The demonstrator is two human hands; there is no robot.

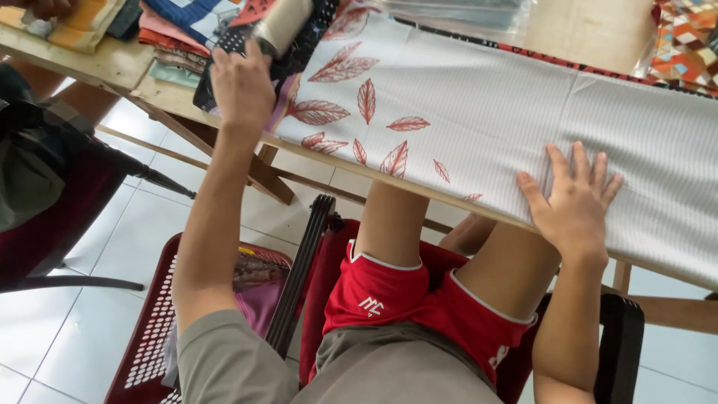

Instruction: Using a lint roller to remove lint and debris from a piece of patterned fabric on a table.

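Note:
A white striped cloth [479,112] with red leaf prints lies flat along the wooden table [112,71]. My right hand [572,202] rests flat on it near the table's front edge, fingers spread. My left hand [241,84] reaches to the cloth's left end and grips a beige cylindrical roll [284,22] that lies over dark patterned fabric [307,45]. My legs in red shorts sit under the table.
Folded fabrics [168,34] are stacked at the table's left end, and a patchwork piece [684,41] lies at the far right. A red perforated basket [153,329] stands on the tiled floor beside my chair. A dark chair [45,224] stands at left.

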